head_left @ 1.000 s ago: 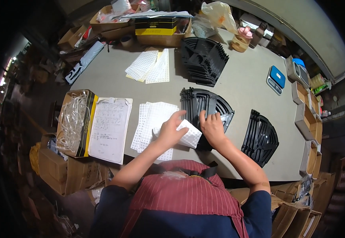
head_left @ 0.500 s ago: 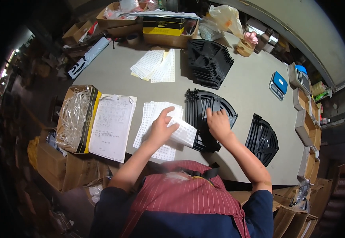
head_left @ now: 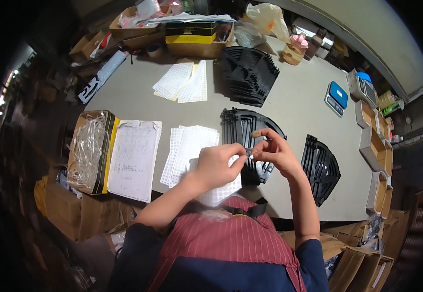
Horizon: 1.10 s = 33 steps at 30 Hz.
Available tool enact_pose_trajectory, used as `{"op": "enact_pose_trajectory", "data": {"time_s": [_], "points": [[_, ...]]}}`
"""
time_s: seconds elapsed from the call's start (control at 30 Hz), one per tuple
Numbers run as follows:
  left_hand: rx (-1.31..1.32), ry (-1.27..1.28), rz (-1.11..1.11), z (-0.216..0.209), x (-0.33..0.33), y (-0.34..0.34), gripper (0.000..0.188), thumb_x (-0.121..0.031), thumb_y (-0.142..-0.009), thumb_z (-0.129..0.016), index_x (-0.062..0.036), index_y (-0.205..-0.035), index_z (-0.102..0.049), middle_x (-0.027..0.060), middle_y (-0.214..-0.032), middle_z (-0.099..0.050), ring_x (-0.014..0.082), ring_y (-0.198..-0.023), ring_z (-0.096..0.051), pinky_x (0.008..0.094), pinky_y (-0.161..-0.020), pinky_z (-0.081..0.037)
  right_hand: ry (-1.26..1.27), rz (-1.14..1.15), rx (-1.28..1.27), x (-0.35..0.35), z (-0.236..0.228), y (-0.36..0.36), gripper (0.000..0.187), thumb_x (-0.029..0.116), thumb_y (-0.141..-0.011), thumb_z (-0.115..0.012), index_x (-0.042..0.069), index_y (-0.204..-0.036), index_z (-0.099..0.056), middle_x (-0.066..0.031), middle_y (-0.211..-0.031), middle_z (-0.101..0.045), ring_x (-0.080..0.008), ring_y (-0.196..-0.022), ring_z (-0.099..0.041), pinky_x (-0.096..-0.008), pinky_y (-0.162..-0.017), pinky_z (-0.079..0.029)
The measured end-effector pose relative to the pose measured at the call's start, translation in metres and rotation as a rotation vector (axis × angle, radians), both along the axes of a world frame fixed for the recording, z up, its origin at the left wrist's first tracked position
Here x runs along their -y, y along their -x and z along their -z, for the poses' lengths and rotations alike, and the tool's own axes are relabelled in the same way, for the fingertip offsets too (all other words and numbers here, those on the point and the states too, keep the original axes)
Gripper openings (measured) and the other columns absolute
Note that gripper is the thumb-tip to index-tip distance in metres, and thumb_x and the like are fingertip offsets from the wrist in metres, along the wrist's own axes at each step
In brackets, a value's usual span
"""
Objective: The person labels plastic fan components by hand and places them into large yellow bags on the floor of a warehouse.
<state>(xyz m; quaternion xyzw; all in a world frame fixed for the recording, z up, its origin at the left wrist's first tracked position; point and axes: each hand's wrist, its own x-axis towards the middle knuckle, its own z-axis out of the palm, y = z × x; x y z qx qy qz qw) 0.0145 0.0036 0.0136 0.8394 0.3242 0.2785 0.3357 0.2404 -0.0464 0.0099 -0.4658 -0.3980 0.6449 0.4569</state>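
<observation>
My left hand is closed, thumb and index finger pressed together. Beneath its palm a white sheet of small round stickers slants down toward my apron; how the other fingers grip it is hidden. My right hand pinches by the left fingertips, with a tiny white sticker showing between the two hands. Just beyond lies a stack of black fan-shaped plastic grilles, partly covered by my hands. More sticker sheets lie flat left of it.
A second grille stack stands farther back, a smaller one at right. On the left are a written sheet and a box of clear strips. A blue-topped scale and cardboard trays line the right side.
My right hand has lifted off the grille stack and come to my left fingertips. My left hand has moved right and closed, bringing the sticker sheet nearer my body.
</observation>
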Motion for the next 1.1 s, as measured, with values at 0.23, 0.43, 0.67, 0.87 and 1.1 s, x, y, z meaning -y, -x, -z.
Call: {"op": "enact_pose_trajectory", "data": {"time_s": [0.23, 0.43, 0.67, 0.87, 1.1], "points": [[0.007, -0.616, 0.096, -0.004, 0.003, -0.006, 0.009, -0.006, -0.08, -0.07, -0.005, -0.089, -0.069, 0.0067, -0.067, -0.064, 0.0227, -0.059, -0.066, 0.0333, -0.055, -0.052, -0.006, -0.035, 0.016, 0.002, -0.004, 0.002, 0.052, -0.009, -0.084, -0.066, -0.002, -0.132, -0.047, -0.0086, -0.089, -0.068, -0.014, -0.085, -0.066, -0.0288, -0.08, -0.054], [-0.031, -0.729, 0.136, 0.0, 0.002, -0.004, 0.015, -0.005, -0.075, -0.07, -0.0058, -0.089, -0.07, 0.0041, -0.063, -0.057, 0.0201, -0.055, -0.061, 0.0314, -0.054, -0.049, -0.013, -0.068, 0.004, 0.0, 0.003, 0.004, 0.048, -0.005, -0.089, -0.07, 0.001, -0.132, -0.05, -0.0055, -0.089, -0.067, -0.013, -0.083, -0.065, -0.0286, -0.078, -0.055], [-0.072, -0.787, 0.159, 0.006, 0.001, -0.003, 0.013, -0.005, -0.075, -0.07, -0.0054, -0.088, -0.069, 0.0026, -0.062, -0.056, 0.0188, -0.054, -0.059, 0.0305, -0.053, -0.048, -0.011, -0.096, 0.048, -0.001, 0.007, 0.004, 0.048, -0.005, -0.089, -0.069, 0.001, -0.132, -0.05, -0.0051, -0.089, -0.066, -0.0128, -0.083, -0.065, -0.0291, -0.078, -0.056], [0.003, -0.699, 0.097, 0.009, 0.002, -0.006, 0.009, -0.005, -0.076, -0.07, -0.0064, -0.084, -0.066, 0.0045, -0.063, -0.059, 0.0214, -0.055, -0.062, 0.0328, -0.053, -0.049, -0.033, -0.072, 0.083, 0.002, 0.007, 0.011, 0.047, -0.004, -0.089, -0.069, 0.001, -0.132, -0.05, -0.0049, -0.089, -0.066, -0.0126, -0.085, -0.065, -0.029, -0.081, -0.055], [0.019, -0.483, -0.084, 0.013, 0.008, -0.009, 0.009, -0.008, -0.08, -0.072, -0.0076, -0.084, -0.064, 0.0076, -0.069, -0.066, 0.026, -0.061, -0.067, 0.036, -0.057, -0.052, -0.182, 0.116, 0.251, 0.016, 0.012, 0.034, 0.05, 0.0, -0.089, -0.07, 0.002, -0.134, -0.05, -0.0027, -0.096, -0.062, -0.0119, -0.095, -0.058, -0.0285, -0.088, -0.051]]}}
